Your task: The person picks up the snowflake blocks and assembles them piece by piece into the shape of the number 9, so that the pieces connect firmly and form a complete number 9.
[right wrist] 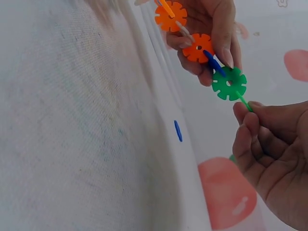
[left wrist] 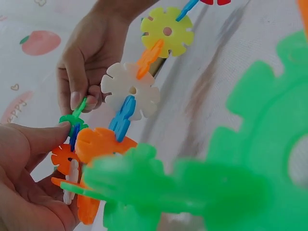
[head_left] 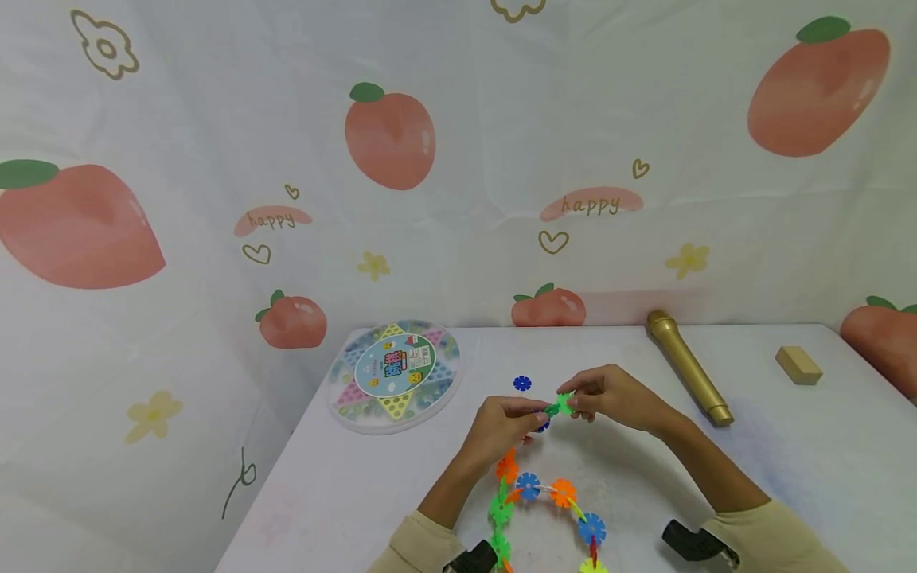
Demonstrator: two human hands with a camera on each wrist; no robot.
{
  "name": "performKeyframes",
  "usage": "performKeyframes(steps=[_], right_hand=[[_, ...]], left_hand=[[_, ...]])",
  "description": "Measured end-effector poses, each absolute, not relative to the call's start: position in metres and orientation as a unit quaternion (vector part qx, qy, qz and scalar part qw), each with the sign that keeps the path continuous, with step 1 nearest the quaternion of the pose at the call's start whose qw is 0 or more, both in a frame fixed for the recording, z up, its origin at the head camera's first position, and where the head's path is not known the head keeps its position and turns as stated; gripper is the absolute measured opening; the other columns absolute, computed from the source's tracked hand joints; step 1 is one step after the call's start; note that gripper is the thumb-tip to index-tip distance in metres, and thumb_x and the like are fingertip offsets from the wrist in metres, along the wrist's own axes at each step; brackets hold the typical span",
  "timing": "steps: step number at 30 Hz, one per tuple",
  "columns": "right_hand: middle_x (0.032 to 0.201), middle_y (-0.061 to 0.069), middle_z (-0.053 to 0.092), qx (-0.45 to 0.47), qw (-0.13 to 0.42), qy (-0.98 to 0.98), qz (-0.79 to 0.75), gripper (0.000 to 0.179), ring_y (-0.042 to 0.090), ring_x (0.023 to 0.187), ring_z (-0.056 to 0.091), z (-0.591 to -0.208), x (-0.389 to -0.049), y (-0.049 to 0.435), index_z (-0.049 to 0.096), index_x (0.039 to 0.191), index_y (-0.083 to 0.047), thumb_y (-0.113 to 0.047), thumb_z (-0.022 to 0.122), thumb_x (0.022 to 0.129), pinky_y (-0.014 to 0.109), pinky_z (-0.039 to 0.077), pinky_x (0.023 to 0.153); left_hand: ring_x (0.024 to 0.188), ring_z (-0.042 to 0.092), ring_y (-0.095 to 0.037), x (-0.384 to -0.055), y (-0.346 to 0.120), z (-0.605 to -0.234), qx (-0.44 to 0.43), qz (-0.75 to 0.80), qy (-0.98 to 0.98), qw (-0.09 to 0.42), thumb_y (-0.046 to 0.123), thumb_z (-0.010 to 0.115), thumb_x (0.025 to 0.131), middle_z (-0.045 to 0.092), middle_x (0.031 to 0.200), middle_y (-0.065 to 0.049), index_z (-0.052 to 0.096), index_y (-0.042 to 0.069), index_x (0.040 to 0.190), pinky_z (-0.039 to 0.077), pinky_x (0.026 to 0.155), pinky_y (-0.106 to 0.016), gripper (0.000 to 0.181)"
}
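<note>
My left hand [head_left: 497,434] pinches a dark green snowflake disc [right wrist: 222,89] between thumb and fingers. Facing it, my right hand [head_left: 622,399] pinches a bright green snowflake disc [head_left: 564,403], whose edge meets a slot of the dark green one. A dark blue disc [right wrist: 214,63] links the dark green disc to an orange disc [right wrist: 193,54]. From there a chain of slotted discs runs down toward me, with a green disc [head_left: 501,508], a light blue disc [head_left: 592,528] and another orange disc [head_left: 563,493] among them. The chain's near end leaves the head view.
One loose blue disc [head_left: 522,383] lies on the white table [head_left: 301,493] beyond my hands. A round game box [head_left: 394,366] sits at the back left. To the right are a gold microphone-shaped object [head_left: 688,366] and a small tan block [head_left: 798,365]. A fruit-print cloth [head_left: 458,239] hangs behind.
</note>
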State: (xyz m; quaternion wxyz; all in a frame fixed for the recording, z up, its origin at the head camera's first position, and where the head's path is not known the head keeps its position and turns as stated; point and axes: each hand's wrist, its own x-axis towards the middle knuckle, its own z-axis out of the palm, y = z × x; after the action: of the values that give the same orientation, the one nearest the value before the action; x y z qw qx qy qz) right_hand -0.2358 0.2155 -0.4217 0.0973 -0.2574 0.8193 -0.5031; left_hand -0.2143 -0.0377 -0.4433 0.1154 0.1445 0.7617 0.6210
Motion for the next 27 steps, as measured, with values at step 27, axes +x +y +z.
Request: performKeyframes(steps=[27], right_hand=[[0.086, 0.009, 0.076, -0.257, 0.089, 0.817, -0.509, 0.025, 0.023, 0.071, 0.068, -0.4261, -0.2345, 0.2090, 0.074, 0.120, 0.011, -0.005, 0.067, 0.101, 0.029, 0.061, 0.068]], left_hand=[[0.084, 0.073, -0.016, -0.2073, -0.0332, -0.4406, 0.117, 0.627, 0.766, 0.080, 0.013, 0.077, 0.097, 0.082, 0.099, -0.007, 0.086, 0.009, 0.106, 0.064, 0.074, -0.036, 0.013]])
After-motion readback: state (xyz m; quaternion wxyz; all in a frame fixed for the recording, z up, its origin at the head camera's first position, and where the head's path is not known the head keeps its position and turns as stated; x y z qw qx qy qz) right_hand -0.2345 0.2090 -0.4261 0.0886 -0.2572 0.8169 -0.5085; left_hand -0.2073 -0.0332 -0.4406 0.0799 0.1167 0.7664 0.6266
